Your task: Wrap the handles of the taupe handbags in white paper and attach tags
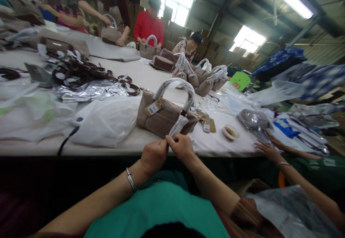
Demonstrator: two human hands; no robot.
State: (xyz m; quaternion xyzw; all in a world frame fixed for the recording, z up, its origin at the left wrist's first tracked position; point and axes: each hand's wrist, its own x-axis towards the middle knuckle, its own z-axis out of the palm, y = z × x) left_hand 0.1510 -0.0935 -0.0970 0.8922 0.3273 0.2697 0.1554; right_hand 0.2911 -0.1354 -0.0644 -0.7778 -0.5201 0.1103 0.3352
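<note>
White wrapping strip (178, 126) is pinched in both my hands: left hand (154, 156) and right hand (182, 146) are closed on its free end at the desk (215, 146) edge. It runs up to the wrapped handle (175, 87) of the taupe handbag (164, 119) just beyond. I judge that a hard pull could tear the strip or tip the bag towards me. A co-worker's hand (266, 149) rests near a tape roll (230, 132).
</note>
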